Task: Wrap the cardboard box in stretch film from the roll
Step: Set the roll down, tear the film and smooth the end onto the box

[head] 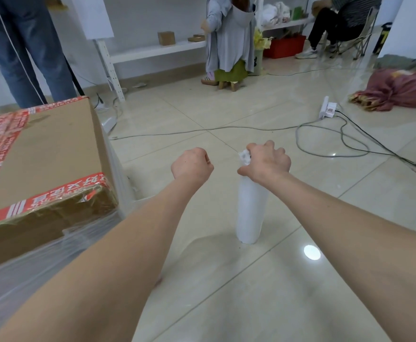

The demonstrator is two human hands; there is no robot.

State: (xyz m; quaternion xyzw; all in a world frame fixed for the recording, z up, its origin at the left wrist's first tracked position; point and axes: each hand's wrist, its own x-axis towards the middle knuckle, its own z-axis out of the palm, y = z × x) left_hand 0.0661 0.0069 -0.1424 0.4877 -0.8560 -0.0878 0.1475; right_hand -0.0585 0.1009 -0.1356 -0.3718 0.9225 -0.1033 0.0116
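The cardboard box [41, 154], sealed with red printed tape, stands on the floor at the left. Clear stretch film [54, 248] covers its lower sides. A white roll of stretch film [250, 215] stands upright on the tiles at the centre. My right hand [266, 161] grips the top of the roll, with a bunched white bit of film [244, 154] showing at its fingers. My left hand [192, 165] is curled into a fist just left of the roll's top, between the roll and the box. Nothing shows inside the fist.
Cables [325, 144] and a power strip [327, 109] lie on the tiles beyond the roll. A pink cloth bundle [399, 90] sits at the far right. Three people and a white shelf rack [152, 49] are at the back.
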